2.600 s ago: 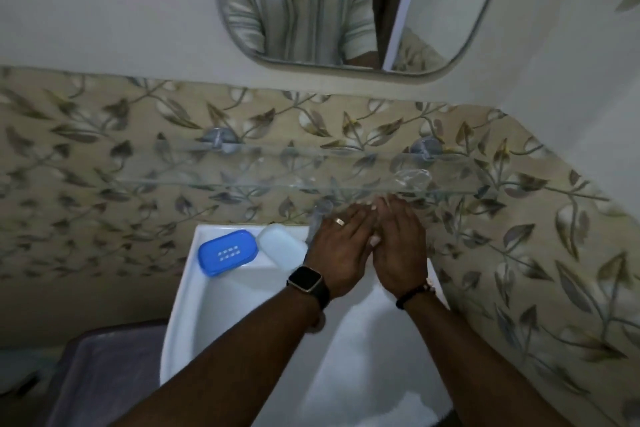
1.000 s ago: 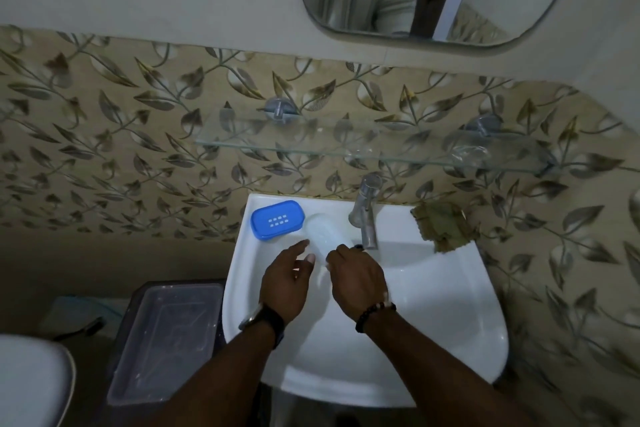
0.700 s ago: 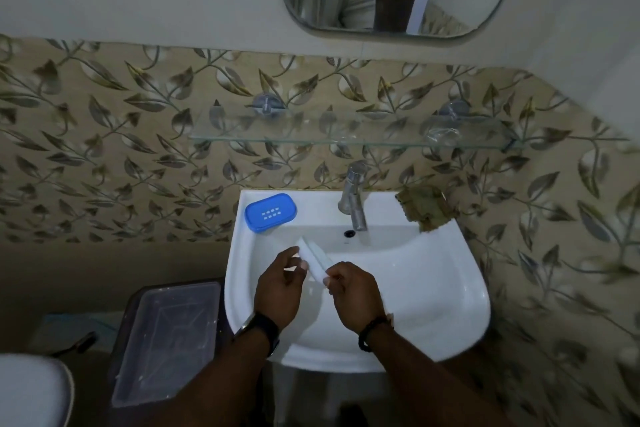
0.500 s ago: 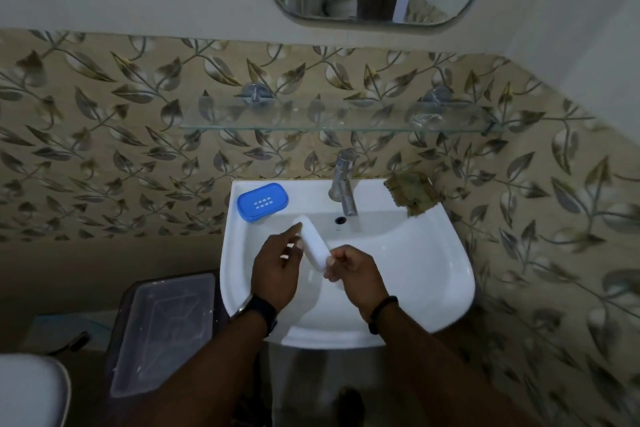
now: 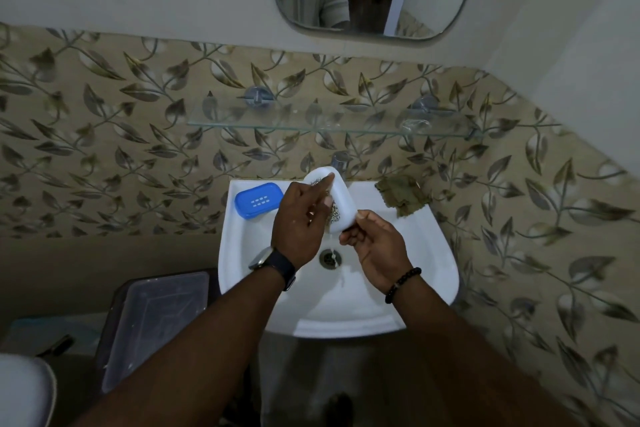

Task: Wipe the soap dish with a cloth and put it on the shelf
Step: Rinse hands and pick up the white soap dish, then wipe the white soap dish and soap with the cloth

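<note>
We find no readable text, label, brand or number anywhere around the sink (image 5: 242, 253); the dark speckled patch on the white soap dish (image 5: 341, 204) is not lettering.

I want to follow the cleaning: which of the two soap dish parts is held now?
The white part, tilted up over the sink in both hands; the blue part lies untouched on the rim.

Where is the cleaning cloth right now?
The cloth lies crumpled on the sink's back right corner, right of the tap, untouched by either hand.

The tap (image 5: 341, 159) is mostly hidden behind the white soap dish (image 5: 341, 204)
</note>
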`<state>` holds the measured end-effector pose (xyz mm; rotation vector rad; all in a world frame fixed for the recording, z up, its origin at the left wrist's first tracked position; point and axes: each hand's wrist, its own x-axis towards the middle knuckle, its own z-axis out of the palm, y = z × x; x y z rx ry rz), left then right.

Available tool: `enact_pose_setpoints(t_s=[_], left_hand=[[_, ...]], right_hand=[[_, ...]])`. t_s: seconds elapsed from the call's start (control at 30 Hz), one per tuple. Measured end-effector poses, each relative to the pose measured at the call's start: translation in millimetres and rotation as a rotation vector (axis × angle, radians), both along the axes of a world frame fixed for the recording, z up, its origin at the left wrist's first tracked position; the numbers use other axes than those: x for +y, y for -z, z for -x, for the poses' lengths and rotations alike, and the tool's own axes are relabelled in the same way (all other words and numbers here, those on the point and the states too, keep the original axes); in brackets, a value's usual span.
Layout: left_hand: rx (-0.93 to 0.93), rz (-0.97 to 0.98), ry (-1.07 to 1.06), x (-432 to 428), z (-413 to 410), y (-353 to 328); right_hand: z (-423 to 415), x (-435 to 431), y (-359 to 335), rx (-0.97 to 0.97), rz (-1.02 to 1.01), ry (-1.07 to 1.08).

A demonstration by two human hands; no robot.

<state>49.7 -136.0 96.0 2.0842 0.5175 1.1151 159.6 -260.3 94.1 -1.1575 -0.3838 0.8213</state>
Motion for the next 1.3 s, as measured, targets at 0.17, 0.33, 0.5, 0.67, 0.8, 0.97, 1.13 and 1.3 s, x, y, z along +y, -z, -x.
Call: enact_pose_setpoints(t_s=[0.17, 0.33, 0.5, 0.67, 0.8, 0.97, 1.13, 1.3], left_hand=[[-0.1, 0.418, -0.064, -5.4, -1.5, 15.1], [-0.066, 1.124, 0.029, 1.4, -1.3, 23.7], [-0.044, 1.369, 0.155, 1.4, -10.6, 37.4], [-0.204, 1.376, 0.116, -3.0, -35.3, 45.2], [-0.253, 1.338, 0.071, -2.4, -52.1, 50.9], [-0.261, 1.329, 0.038, -1.1, -59.3, 56.9], [-0.246, 1.32, 0.055, -3.0, -57.2, 62.0], [-0.242, 1.311, 0.049, 0.0, -49.5, 64.2]], right_hand=[[-0.3, -13.8, 11.4, -0.424, 0.267, -0.018], [-15.6, -37.3, 27.9, -1.194, 0.422, -0.033], [-51.5, -52.7, 38.4, -1.468, 0.426, -0.04], [-96.6, -50.4, 34.1, -1.425, 0.386, 0.139], [-147.1, -32.9, 31.6, -1.466, 0.454, 0.199], [-211.7, -0.4, 43.6, -1.432, 0.579, 0.166], [-262.4, 30.0, 63.6, -1.324, 0.755, 0.01], [-270.2, 48.8, 92.8, -1.465, 1.214, -0.124]])
